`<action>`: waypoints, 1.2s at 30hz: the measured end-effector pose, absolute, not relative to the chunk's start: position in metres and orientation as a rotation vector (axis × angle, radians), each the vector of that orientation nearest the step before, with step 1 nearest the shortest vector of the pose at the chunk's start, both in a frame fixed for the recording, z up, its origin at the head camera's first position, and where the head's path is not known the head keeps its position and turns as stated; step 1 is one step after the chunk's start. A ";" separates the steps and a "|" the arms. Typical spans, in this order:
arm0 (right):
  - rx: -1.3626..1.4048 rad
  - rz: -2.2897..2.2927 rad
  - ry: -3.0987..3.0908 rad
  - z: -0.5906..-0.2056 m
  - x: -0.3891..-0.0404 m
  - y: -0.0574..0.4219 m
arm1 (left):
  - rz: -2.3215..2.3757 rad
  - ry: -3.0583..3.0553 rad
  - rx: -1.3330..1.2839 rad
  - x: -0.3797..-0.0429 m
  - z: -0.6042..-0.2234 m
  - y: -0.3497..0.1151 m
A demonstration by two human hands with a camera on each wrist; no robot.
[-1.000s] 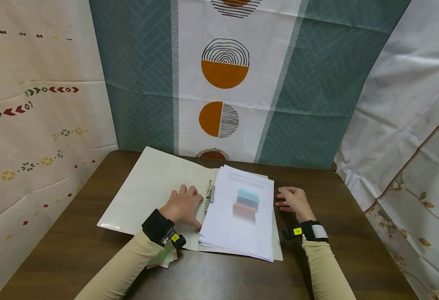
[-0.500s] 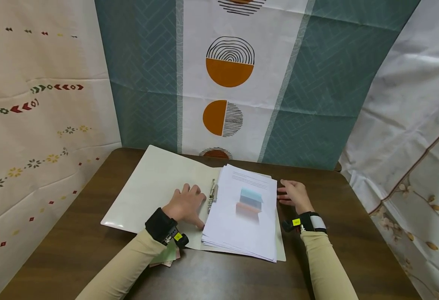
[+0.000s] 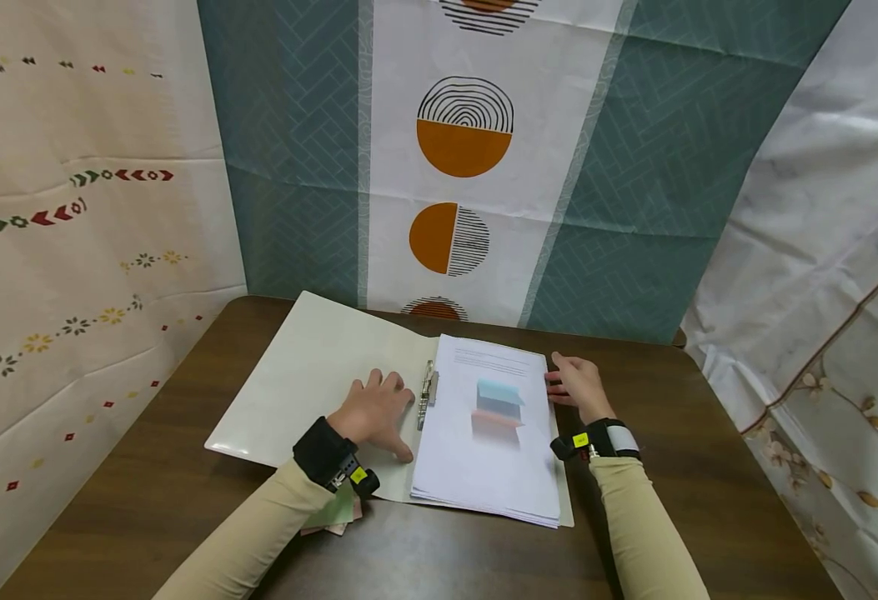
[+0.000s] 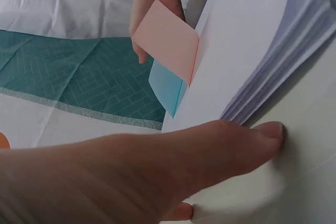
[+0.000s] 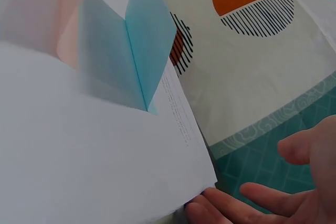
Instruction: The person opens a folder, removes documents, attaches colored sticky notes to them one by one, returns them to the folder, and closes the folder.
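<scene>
A white lever-arch-style binder (image 3: 311,375) lies open on the table, its metal clip mechanism (image 3: 427,392) along the spine. On its right side rests a stack of white paper (image 3: 476,475). Two folded sticky notes, one pink (image 4: 168,40) and one light blue (image 5: 149,35), stand up from the top sheet. My left hand (image 3: 373,413) rests with fingers spread on the binder's inside left of the clip, the thumb close by the stack's left edge. At the stack's right edge my right hand (image 3: 583,388) touches the paper with extended fingertips, thumb held apart.
Green and pink slips (image 3: 339,510) stick out near the binder's front edge, under the left wrist. The brown table (image 3: 439,558) ends at hanging cloths: a teal and white one (image 3: 296,167) behind, others at both sides.
My right hand has moved left against the stack's right edge. The sheets have shifted and now lie more squarely on the binder. My left hand stays in place.
</scene>
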State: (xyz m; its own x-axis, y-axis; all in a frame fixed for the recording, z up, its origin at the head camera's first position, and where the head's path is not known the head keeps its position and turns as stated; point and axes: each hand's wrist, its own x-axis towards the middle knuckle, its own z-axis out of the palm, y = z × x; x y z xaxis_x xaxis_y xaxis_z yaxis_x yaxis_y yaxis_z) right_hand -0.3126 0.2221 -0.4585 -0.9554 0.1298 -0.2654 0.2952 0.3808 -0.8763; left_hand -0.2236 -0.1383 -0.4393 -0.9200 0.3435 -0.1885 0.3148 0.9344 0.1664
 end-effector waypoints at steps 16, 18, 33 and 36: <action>0.393 -1.639 2.485 -0.460 -0.308 0.224 | 0.213 2.881 0.498 -0.220 -0.435 -0.137; 0.394 -1.650 2.480 -0.461 -0.308 0.224 | 0.221 2.879 0.496 -0.220 -0.435 -0.138; -0.452 -1.254 2.892 -0.433 -0.273 0.215 | 0.230 2.881 0.490 -0.221 -0.435 -0.140; -0.768 -1.178 2.919 -0.427 -0.256 0.208 | 0.225 2.883 0.499 -0.221 -0.436 -0.140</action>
State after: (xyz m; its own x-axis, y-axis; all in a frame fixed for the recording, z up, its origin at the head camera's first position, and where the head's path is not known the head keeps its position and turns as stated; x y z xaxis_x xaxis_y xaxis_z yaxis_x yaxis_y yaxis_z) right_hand -0.2559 0.2084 -0.4270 -0.8832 -0.3901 0.2604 -0.4615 0.6241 -0.6304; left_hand -0.2210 -0.1402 -0.4360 -0.9215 0.3463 -0.1759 0.3149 0.9312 0.1837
